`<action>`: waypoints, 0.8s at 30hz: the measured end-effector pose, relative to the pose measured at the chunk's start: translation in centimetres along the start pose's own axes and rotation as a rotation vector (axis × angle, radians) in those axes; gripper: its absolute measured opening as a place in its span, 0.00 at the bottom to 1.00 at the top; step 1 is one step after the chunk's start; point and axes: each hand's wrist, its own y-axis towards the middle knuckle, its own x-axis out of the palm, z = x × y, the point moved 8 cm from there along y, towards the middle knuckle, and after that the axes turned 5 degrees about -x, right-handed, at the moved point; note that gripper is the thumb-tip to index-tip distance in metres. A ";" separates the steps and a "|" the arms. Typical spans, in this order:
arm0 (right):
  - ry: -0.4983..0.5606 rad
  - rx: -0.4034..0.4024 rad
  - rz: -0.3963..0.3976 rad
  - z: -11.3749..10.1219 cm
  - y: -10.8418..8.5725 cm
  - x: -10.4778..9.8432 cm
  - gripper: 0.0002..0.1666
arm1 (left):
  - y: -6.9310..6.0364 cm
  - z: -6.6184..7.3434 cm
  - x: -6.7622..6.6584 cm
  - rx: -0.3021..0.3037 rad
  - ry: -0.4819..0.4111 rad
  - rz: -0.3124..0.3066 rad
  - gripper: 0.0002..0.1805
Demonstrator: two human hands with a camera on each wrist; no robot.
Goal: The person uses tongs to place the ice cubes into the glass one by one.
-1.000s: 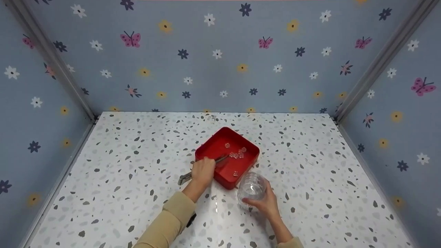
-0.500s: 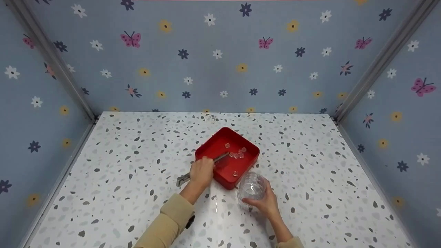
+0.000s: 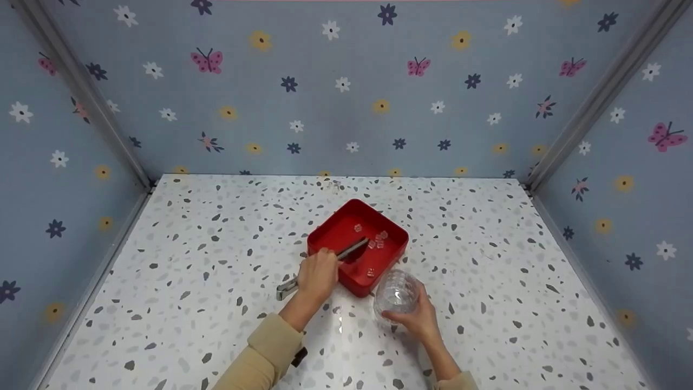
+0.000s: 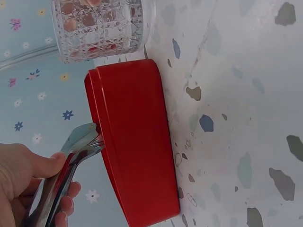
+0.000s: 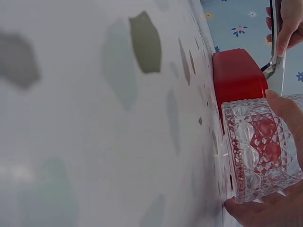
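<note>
My left hand grips metal tongs, one arm ending in fork tines and the other in a flat blade. Their tips reach over the near-left wall of a red square tray, among small clear ice-like cubes on its floor. Whether a cube sits between the tips cannot be seen. At the tray's near-right side, my right hand holds a clear cut-glass tumbler with thumb and fingers round it. The right wrist view shows the tumbler's patterned side close up.
The tray stands mid-table on a white speckled tabletop. Blue flowered panels close off the back and both sides. Another clear cube lies apart in the tray's near corner.
The tongs' tips have moved slightly right, farther into the tray and up to the cluster, where one cube is now out of sight. My right hand and the tumbler stay put.
</note>
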 end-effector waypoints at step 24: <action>-0.022 -0.004 -0.001 0.1 0.1 0.1 0.60 | -2.8 2.9 -3.5 0.088 -0.150 0.083 0.09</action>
